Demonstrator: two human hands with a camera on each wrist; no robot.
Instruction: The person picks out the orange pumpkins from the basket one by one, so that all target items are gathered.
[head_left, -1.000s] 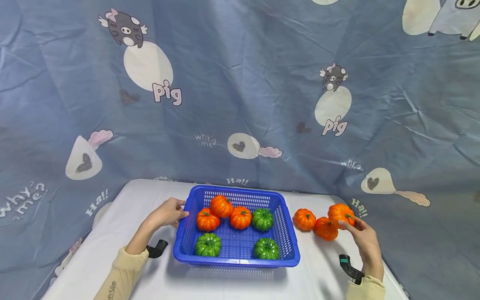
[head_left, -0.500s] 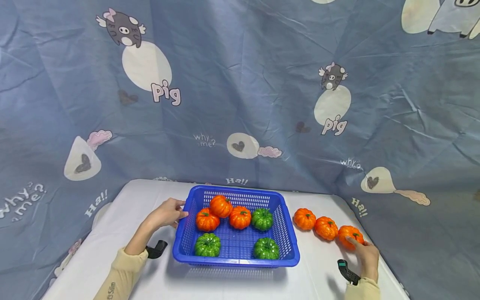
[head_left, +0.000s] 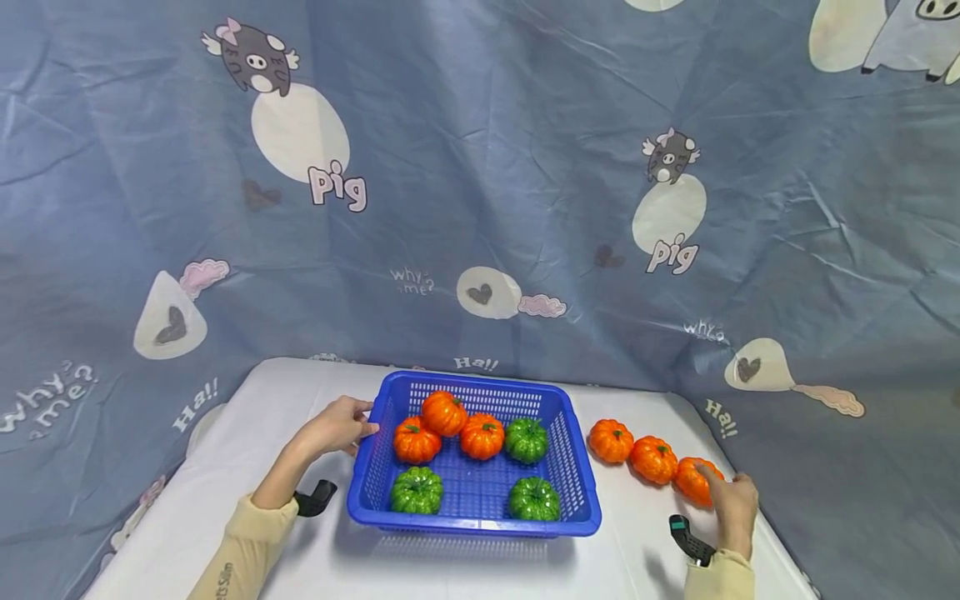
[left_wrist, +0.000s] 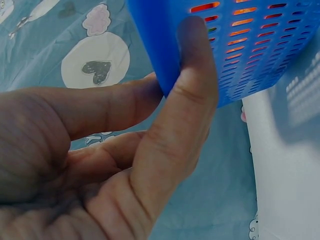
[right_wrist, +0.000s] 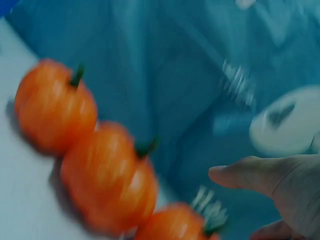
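Observation:
In the head view, my left hand (head_left: 336, 429) is at the left rim of a blue plastic basket (head_left: 480, 524). The left wrist view shows its thumb and a finger (left_wrist: 185, 95) pinching that rim. Inside the basket are orange toy pumpkins (head_left: 417, 440) and green toy pumpkins (head_left: 417, 491). To the right, my right hand (head_left: 733, 507) is just above and beside the end orange pumpkin (head_left: 693, 482) of a row of three. Its visible fingers are extended in the right wrist view, with nothing between them; the end pumpkin (right_wrist: 175, 225) is partly cut off there.
The other two row pumpkins, one in the middle (head_left: 653, 460) and one nearest the basket (head_left: 611, 441), lie on the white tabletop (head_left: 450, 575). A blue cloth (head_left: 480, 208) with pig prints hangs behind the table. A black wrist camera (head_left: 690, 542) sits by the right arm.
My right hand lowered an orange pumpkin from above the others to the row's right end, then let go of it and drew slightly back. My left hand and the basket stay put.

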